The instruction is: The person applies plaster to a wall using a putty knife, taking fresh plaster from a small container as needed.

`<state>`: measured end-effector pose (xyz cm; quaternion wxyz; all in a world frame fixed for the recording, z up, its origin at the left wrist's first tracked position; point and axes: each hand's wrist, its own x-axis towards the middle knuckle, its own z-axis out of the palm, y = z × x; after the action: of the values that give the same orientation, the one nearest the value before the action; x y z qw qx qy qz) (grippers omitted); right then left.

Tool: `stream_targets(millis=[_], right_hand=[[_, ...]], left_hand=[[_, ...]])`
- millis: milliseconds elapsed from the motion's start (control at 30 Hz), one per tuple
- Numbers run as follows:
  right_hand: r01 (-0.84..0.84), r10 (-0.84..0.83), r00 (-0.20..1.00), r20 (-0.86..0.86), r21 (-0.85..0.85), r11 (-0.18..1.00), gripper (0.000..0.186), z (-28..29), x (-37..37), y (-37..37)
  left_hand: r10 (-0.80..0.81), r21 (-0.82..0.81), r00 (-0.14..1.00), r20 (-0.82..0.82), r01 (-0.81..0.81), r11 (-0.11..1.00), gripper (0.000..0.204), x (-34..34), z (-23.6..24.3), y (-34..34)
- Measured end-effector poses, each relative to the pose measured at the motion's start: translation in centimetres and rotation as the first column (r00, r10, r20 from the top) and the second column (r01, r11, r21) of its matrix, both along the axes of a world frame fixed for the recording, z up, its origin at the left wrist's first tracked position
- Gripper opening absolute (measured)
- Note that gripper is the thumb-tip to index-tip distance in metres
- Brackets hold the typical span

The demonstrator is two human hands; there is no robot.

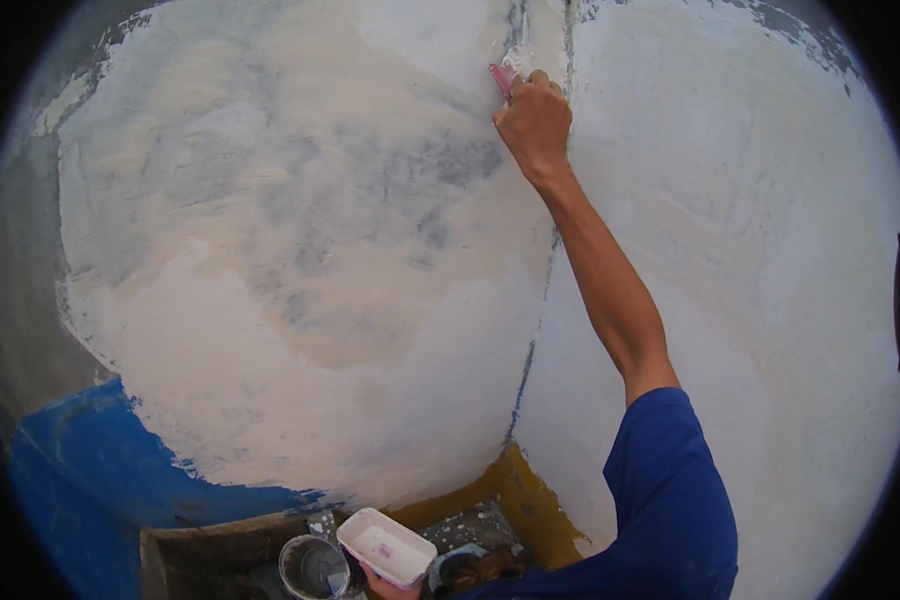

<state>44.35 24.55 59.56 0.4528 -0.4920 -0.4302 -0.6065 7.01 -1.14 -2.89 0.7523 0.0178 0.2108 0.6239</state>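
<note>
High up at the corner where two walls meet, my right hand [535, 120] is closed around a small pink-red putty knife [502, 80]. White putty clings to the knife where it meets the wall, and the fingers partly hide it. Along the corner runs a dark, rough seam [527, 370]. Low in the view, my left hand [388, 588] grips a white rectangular tub [425, 552] by its near side. Whitish paste with a few pink specks lies inside the tub. Most of the left hand is out of sight below it.
Patchy white and cream coating covers the left wall [370, 260] and the right wall [750, 250]. Blue paint [80, 470] shows at lower left, mustard-yellow paint [530, 490] at the corner's foot. A round bucket [288, 570] stands beside the tub, near a concrete ledge [220, 527].
</note>
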Motion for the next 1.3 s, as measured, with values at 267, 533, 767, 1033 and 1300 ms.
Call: stream_targets(millis=[267, 533, 767, 1033, 1300], right_hand=[[-0.373, 0.381, 0.894, -0.235, 0.079, 0.925, 0.033, 4.0, 1.9, -5.4], [-0.21, 0.21, 0.977, -0.031, -0.014, 0.978, 0.036, 4.0, 0.8, -1.7], [-0.397, 0.398, 0.917, 0.025, -0.043, 0.917, 0.034, -0.7, -0.5, -3.9], [-0.041, 0.022, 0.991, 0.131, 0.14, 0.989, 0.018, 11.2, 1.5, 2.2], [-0.297, 0.294, 0.955, 0.046, 0.153, 0.942, 0.018, 12.5, 2.1, -2.7]], left_hand=[[0.026, 0.165, 0.968, -0.25, 0.016, 0.986, 0.066, 0.8, 0.7, -1.2], [-0.02, 0.045, 0.994, 0.108, 0.015, 0.999, 0.067, -0.1, -2.0, 0.2], [0.047, 0.181, 0.969, -0.243, -0.002, 0.983, 0.068, 0.6, -1.6, 0.1], [-0.002, -0.024, 1.0, 0.009, 0.002, 1.0, 0.073, 0.2, -0.9, 1.4], [0.177, 0.289, 0.804, -0.568, -0.006, 0.957, 0.067, 0.8, -2.6, 0.5]])
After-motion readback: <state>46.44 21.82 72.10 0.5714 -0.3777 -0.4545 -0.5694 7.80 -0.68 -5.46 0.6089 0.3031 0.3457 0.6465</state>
